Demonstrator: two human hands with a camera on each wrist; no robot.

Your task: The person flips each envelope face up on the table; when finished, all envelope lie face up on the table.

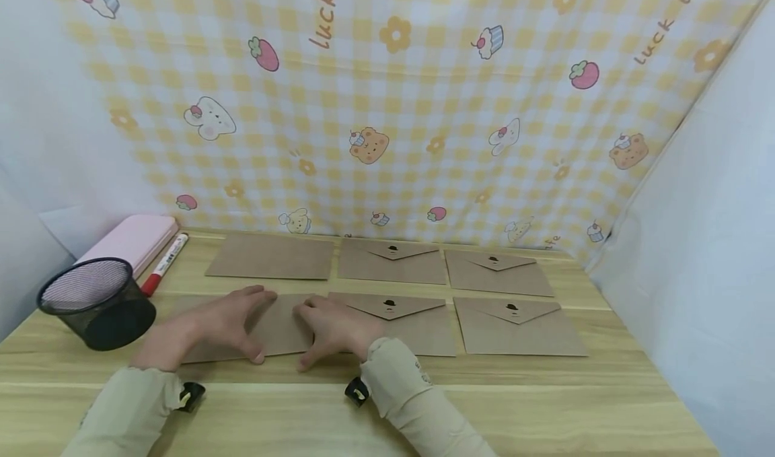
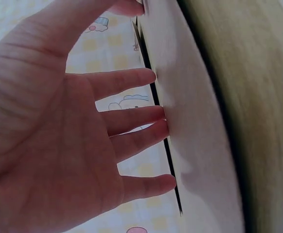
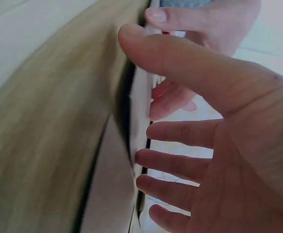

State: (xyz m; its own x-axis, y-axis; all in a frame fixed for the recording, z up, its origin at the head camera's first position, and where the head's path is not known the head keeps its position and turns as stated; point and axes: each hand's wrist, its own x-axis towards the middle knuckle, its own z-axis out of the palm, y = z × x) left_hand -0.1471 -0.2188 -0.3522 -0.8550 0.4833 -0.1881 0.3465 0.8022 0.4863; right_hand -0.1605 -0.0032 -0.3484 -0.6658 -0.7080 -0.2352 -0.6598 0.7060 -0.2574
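Two hands at an envelope, seen from beside the table [image 1: 272, 416]. The left hand [image 1: 227, 322] rests its fingertips on the front-left envelope [image 1: 281, 326], plain side up; its grip is wide, thumb spread from nearly straight fingers, nothing pinched. The right hand [image 1: 339, 326], also wide, touches the same envelope near its right edge. Behind lies a second plain-faced envelope [image 1: 272, 258]; four flap-side-up envelopes [image 1: 521, 336] complete two rows of three. At left stand a mesh cup [image 1: 121, 322], a red-capped marker [image 1: 165, 265] lying near it, and a pink case [image 1: 130, 238].
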